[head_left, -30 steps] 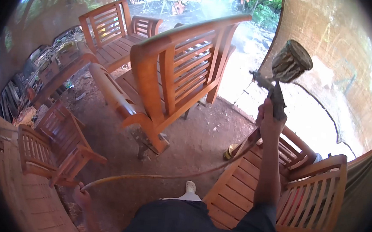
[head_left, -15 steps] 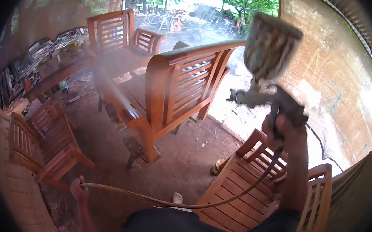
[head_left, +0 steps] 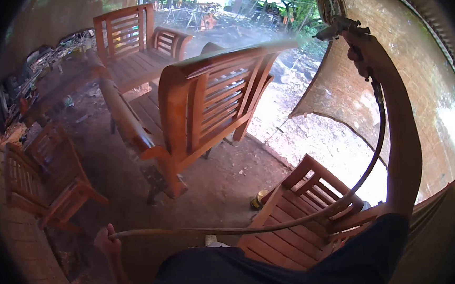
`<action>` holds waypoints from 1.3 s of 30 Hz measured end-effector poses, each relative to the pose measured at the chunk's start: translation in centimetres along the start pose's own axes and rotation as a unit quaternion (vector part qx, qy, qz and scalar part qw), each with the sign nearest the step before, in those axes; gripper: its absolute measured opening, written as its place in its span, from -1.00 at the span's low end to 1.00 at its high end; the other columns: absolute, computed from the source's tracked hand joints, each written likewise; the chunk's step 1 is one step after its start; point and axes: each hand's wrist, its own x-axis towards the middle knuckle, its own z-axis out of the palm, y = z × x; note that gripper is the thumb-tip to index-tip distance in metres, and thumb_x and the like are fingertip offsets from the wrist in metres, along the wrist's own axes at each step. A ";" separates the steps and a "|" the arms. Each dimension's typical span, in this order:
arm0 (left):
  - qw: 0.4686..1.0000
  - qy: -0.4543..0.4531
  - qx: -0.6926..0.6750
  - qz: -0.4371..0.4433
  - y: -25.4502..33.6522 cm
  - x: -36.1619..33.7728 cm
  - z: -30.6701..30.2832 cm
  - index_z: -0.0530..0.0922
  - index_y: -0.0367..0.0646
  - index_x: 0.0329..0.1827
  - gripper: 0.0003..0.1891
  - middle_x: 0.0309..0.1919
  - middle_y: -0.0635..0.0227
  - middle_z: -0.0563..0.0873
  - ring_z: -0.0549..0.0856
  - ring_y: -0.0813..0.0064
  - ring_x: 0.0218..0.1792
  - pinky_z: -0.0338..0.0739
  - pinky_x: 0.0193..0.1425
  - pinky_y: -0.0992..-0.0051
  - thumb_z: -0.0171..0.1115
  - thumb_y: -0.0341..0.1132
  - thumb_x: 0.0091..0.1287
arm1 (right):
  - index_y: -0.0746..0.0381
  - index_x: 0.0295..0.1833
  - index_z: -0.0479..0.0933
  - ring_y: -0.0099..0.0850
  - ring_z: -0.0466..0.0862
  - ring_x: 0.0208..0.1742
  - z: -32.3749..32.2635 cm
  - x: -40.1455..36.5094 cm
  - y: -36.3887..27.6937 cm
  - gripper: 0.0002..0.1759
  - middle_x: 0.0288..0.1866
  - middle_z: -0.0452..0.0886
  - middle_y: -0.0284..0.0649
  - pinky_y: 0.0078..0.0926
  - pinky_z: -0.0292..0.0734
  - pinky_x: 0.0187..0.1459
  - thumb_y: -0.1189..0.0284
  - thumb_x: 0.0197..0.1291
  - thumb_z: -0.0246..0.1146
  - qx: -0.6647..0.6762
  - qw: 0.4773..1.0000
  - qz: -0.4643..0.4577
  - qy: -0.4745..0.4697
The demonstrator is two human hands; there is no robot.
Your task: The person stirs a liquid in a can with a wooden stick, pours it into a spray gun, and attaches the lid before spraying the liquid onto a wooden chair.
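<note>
Raised at the upper right, my right hand [head_left: 364,54] is wrapped round the handle of a spray gun [head_left: 346,29]. Its nozzle points left toward the top rail of a brown wooden bench [head_left: 225,97], with pale mist near the rail's end. Above the gun, its cup [head_left: 329,4] is partly cut off by the frame's top edge. A hose [head_left: 285,220] runs from the gun's handle down across my front. At the lower left, my left hand [head_left: 108,241] is closed on the hose near its visible end.
A slatted wooden armchair [head_left: 134,40] stands behind the bench. Smaller wooden chairs [head_left: 51,177] are at the left. Another slatted bench [head_left: 289,233] is close at my right, beside a yellow can [head_left: 259,198]. A tan sheet [head_left: 399,101] hangs on the right.
My right hand has lifted the spray gun up and slightly right, level with the bench's top rail. My left hand has shifted slightly down and right, still on the hose.
</note>
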 end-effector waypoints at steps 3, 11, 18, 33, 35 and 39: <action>1.000 0.008 0.011 -0.004 2.4 0.1 0.7 0.26 -0.13 -0.66 -0.57 -0.72 0.10 0.33 0.40 -0.01 -0.67 0.20 -0.59 0.13 0.26 -0.35 0.34 | 0.01 -0.43 0.28 -0.73 0.18 -0.82 -1.7 4.5 2.8 -0.62 -0.68 0.30 -0.51 -0.64 0.06 -0.82 0.09 0.36 0.19 -0.012 1.000 0.008 0.023; 1.000 -0.015 0.023 0.002 9.8 1.5 2.5 0.25 -0.19 -0.62 -0.59 -0.71 0.08 0.31 0.36 -0.05 -0.66 0.17 -0.59 0.15 0.27 -0.43 0.34 | 0.13 -0.28 0.44 -0.66 0.23 -0.80 -5.6 15.0 8.5 -0.67 -0.64 0.37 -0.42 -0.56 0.12 -0.80 0.09 0.30 0.26 -0.048 0.995 0.047 0.072; 0.993 -0.091 0.051 -0.051 12.7 0.3 4.1 0.33 -0.13 -0.60 -0.65 -0.65 0.15 0.42 0.47 -0.01 -0.58 0.25 -0.50 0.09 0.23 -0.37 0.35 | 0.13 -0.30 0.47 -0.66 0.19 -0.80 -7.3 21.7 14.8 -0.66 -0.68 0.32 -0.48 -0.55 0.08 -0.78 0.08 0.27 0.28 -0.040 0.986 0.079 0.139; 0.977 -0.170 0.000 -0.131 5.4 -2.0 6.9 0.61 -0.25 -0.39 -0.80 -0.54 0.01 0.59 0.60 0.00 -0.49 0.47 -0.39 0.21 0.24 -0.32 0.35 | 0.26 -0.05 0.52 -0.64 0.32 -0.85 3.9 9.6 27.1 -0.59 -0.40 0.70 -0.19 -0.61 0.13 -0.83 0.08 0.38 0.21 0.067 0.981 0.110 0.146; 0.941 -0.252 -0.041 -0.223 4.4 -1.8 6.9 0.69 -0.21 -0.21 -0.86 -0.36 0.07 0.71 0.72 0.14 -0.29 0.59 -0.20 0.29 0.31 -0.34 0.28 | 0.26 -0.05 0.52 -0.65 0.32 -0.85 4.0 8.1 26.6 -0.60 -0.38 0.71 -0.19 -0.64 0.13 -0.84 0.09 0.40 0.19 0.049 0.984 0.116 0.125; 0.926 -0.313 0.050 -0.206 9.0 0.9 7.1 0.71 -0.20 -0.22 -0.87 -0.35 0.15 0.77 0.76 0.28 -0.30 0.62 -0.20 0.32 0.36 -0.34 0.24 | 0.23 0.01 0.52 -0.66 0.34 -0.83 3.8 5.7 26.4 -0.60 -0.37 0.70 -0.19 -0.65 0.15 -0.85 0.09 0.43 0.14 0.078 0.988 0.083 0.107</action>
